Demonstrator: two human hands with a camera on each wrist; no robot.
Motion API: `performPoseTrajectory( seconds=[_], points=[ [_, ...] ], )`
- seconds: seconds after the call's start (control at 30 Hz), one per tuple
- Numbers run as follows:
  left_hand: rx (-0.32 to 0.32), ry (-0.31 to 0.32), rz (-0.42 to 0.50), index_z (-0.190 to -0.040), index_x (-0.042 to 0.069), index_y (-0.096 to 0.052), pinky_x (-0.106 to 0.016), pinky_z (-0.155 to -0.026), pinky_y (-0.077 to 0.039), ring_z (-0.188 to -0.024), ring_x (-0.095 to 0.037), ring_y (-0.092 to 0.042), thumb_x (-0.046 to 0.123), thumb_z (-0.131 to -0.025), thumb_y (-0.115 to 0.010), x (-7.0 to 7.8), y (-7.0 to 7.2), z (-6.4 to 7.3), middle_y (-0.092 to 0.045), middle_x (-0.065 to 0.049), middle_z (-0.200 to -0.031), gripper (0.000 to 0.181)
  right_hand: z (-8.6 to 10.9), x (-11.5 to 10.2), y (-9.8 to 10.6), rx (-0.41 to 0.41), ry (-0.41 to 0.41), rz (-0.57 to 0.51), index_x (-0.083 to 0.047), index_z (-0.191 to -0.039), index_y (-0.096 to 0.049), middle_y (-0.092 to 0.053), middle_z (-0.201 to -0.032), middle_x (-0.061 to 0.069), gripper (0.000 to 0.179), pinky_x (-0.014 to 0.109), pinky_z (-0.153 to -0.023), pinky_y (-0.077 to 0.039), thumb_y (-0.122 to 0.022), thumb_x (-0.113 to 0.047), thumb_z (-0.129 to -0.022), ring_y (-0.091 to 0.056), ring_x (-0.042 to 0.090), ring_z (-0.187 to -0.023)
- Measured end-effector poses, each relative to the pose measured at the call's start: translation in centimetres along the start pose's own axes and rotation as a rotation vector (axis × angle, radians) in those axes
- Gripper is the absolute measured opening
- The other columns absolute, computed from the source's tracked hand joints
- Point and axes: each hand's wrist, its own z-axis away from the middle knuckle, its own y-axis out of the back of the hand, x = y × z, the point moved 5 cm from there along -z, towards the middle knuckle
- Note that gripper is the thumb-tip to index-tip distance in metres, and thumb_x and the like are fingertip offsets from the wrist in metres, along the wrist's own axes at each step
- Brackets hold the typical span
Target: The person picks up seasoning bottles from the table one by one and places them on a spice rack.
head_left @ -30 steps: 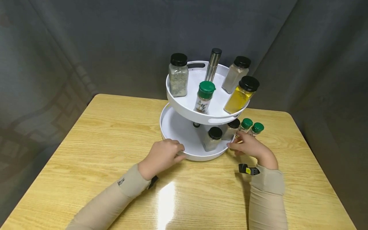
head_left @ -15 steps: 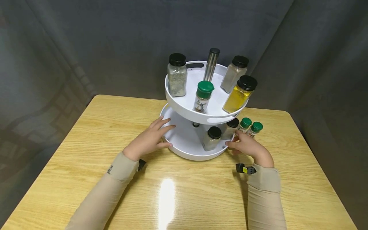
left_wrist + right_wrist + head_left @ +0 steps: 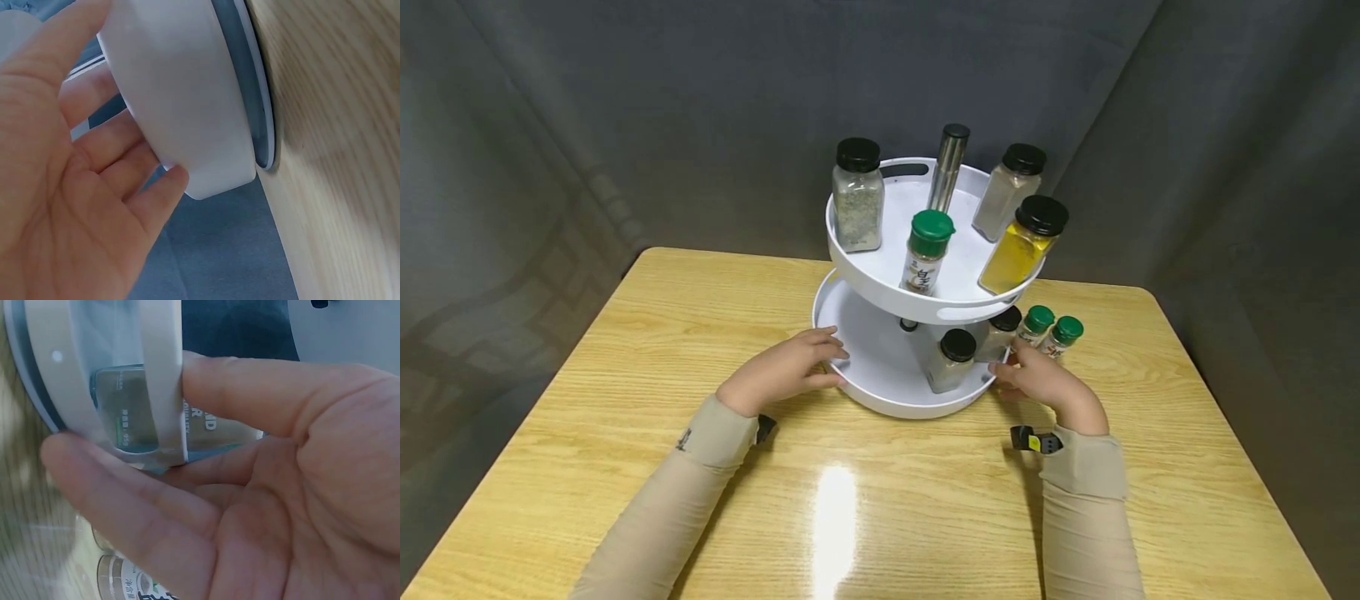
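Observation:
A white two-tier spice rack (image 3: 895,402) stands on the wooden table. At the left of its lower tray, my left hand (image 3: 786,367) holds the rim; in the left wrist view the fingers (image 3: 119,140) reach over the edge and the thumb lies along the outer wall. On the right side my right hand (image 3: 1045,383) grips the same tray's wall by its cut-out handle (image 3: 119,387), thumb on the rim and fingers outside. Two black-capped jars, a nearer one (image 3: 951,362) and a farther one (image 3: 1000,333), stand in the lower tray near the right hand.
On the upper tray stand a herb jar (image 3: 858,200), a green-capped shaker (image 3: 925,250), a yellow jar (image 3: 1018,250) and a greyish jar (image 3: 1006,196) around a metal post (image 3: 947,171). Two green-capped bottles (image 3: 1065,331) stand behind the right hand. A dark curtain (image 3: 737,125) hangs behind.
My left hand has gone from the tray's front rim to its left side, first with spread fingers, now closed in over the rim. The right hand keeps its place at the right rim.

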Motion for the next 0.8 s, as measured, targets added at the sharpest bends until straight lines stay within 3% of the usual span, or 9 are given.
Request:
performPoseTrajectory(
  seconds=[0.13,0.33,0.47,0.57,0.7,0.8],
  points=[
    [-0.011,-0.008,0.011,-0.111,0.007,-0.075,-0.047,-0.118,-0.036,-0.139,-0.039,-0.046,0.029,-0.094,-0.073,0.3,0.1,0.1,-0.073,-0.006,-0.116,0.028,-0.2,0.1,0.0,0.015,0.019,-0.003,0.019,-0.148,-0.018,-0.043,-0.120,0.033,0.059,0.052,-0.091,-0.057,-0.049,-0.005,-0.104,-0.058,0.048,-0.112],
    [-0.020,-0.043,0.003,-0.104,0.011,-0.077,-0.048,-0.115,-0.040,-0.132,-0.041,-0.053,0.023,-0.099,-0.067,1.5,-0.1,0.2,-0.075,-0.001,-0.109,0.017,-0.6,0.5,0.4,0.063,0.025,-0.045,0.014,-0.152,-0.019,-0.041,-0.125,0.036,0.058,0.049,-0.085,-0.061,-0.048,-0.003,-0.105,-0.062,0.048,-0.106],
    [0.012,-0.101,-0.066,-0.098,0.012,-0.076,-0.039,-0.098,-0.052,-0.103,-0.025,-0.064,0.020,-0.100,-0.065,2.8,-0.4,0.1,-0.071,0.004,-0.094,0.013,-0.9,0.8,0.6,0.092,-0.021,-0.032,0.012,-0.154,-0.020,-0.042,-0.133,0.040,0.056,0.045,-0.082,-0.062,-0.046,-0.005,-0.107,-0.065,0.046,-0.103],
    [0.053,-0.132,-0.127,-0.090,0.013,-0.074,-0.032,-0.079,-0.052,-0.081,-0.016,-0.056,0.018,-0.098,-0.068,3.8,-0.6,-0.1,-0.063,0.005,-0.080,0.011,-1.0,0.9,0.8,0.123,-0.053,-0.021,0.012,-0.153,-0.022,-0.042,-0.136,0.041,0.054,0.044,-0.083,-0.062,-0.045,-0.007,-0.108,-0.066,0.045,-0.104],
    [0.079,-0.122,-0.206,-0.084,0.012,-0.070,-0.031,-0.073,-0.050,-0.073,-0.015,-0.052,0.017,-0.096,-0.071,5.1,-1.0,-0.2,-0.057,0.004,-0.073,0.013,-1.1,1.0,1.1,0.195,-0.082,-0.003,0.017,-0.144,-0.037,-0.051,-0.130,0.039,0.044,0.038,-0.081,-0.063,-0.042,-0.009,-0.109,-0.068,0.036,-0.097],
    [0.078,-0.101,-0.246,-0.085,0.013,-0.070,-0.032,-0.074,-0.052,-0.074,-0.016,-0.055,0.019,-0.097,-0.070,5.8,-1.1,-0.2,-0.060,0.004,-0.074,0.013,-1.3,1.2,1.3,0.258,-0.109,-0.018,0.020,-0.129,-0.050,-0.061,-0.113,0.033,0.038,0.031,-0.073,-0.063,-0.042,-0.012,-0.109,-0.069,0.023,-0.083]
  ],
)
